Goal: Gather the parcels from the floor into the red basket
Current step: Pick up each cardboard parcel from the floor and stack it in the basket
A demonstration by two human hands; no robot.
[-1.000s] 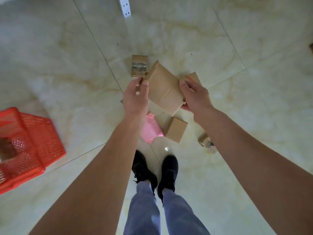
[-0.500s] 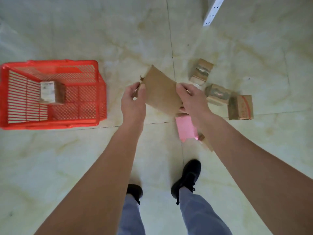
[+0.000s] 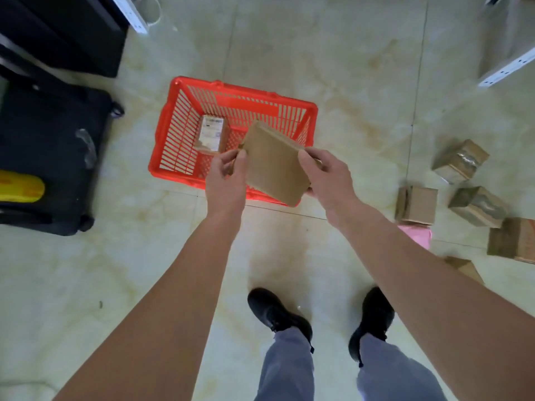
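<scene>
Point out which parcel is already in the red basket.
The small box with the white label, lying on the red basket floor. The flat brown parcel is in hand; the rest lie on tiles.

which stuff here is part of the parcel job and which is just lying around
Job:
red basket
flat brown parcel, held by left hand and right hand
labelled parcel in the basket
floor parcels, e.g.
pink parcel

Lying about:
black case
white rail

A flat brown cardboard parcel [image 3: 275, 163] is held tilted over the near rim of the red basket [image 3: 173, 117]. Inside the basket, a small labelled box [image 3: 212, 134] lies by its left wall. Several taped brown boxes [image 3: 417, 204] and a pink packet [image 3: 418, 235] lie together on the floor, right of the basket.
</scene>
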